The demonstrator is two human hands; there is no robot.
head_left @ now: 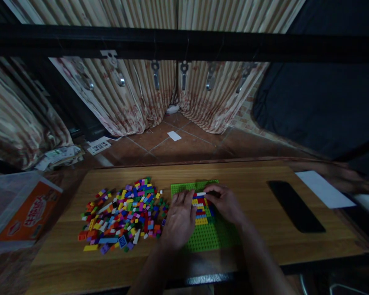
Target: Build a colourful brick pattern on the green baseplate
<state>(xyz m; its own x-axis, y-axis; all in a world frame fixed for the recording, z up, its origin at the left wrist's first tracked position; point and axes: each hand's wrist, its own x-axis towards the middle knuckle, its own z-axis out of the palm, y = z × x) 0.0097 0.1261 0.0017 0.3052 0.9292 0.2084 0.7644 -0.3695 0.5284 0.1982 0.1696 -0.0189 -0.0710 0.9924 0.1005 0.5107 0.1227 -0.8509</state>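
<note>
A green studded baseplate [203,241] lies on the wooden table, partly covered by my hands. On its middle stands a block of toy bricks [201,211] in rows of yellow, red, blue and white. My right hand [226,203] reaches in from the right, thumb and forefinger closed at the end of a white brick [199,194] along the far edge of the block. Over the plate's left side lies my left hand [180,219], fingers extended forward and fingertips by the block's left edge. Its palm side is hidden.
Left of the plate spreads a pile of loose coloured bricks [126,215]. A black phone-like slab [296,207] and white paper [324,188] lie to the right on the wooden table [249,176]. A clear plastic box [15,180] with an orange label stands at far left.
</note>
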